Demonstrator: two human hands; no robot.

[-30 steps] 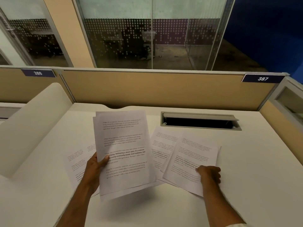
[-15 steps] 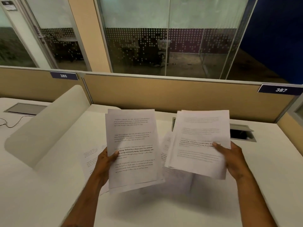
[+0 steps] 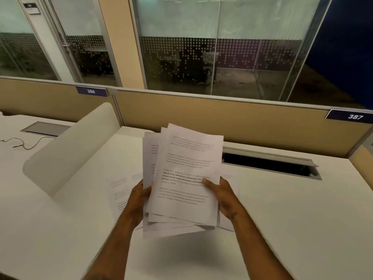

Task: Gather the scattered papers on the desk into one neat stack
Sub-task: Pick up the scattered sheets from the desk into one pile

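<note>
White desk (image 3: 282, 219), beige partition (image 3: 252, 126), uneven papers (image 3: 187, 178) in both hands.

Both forearms reach forward, left hand (image 3: 139, 201) and right hand (image 3: 223, 197) each closed in a grip, thumbs up.

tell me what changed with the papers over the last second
The right hand lifted its sheets off the desk and brought them left onto the left hand's bundle, now held by both. One sheet still lies at left.
</note>
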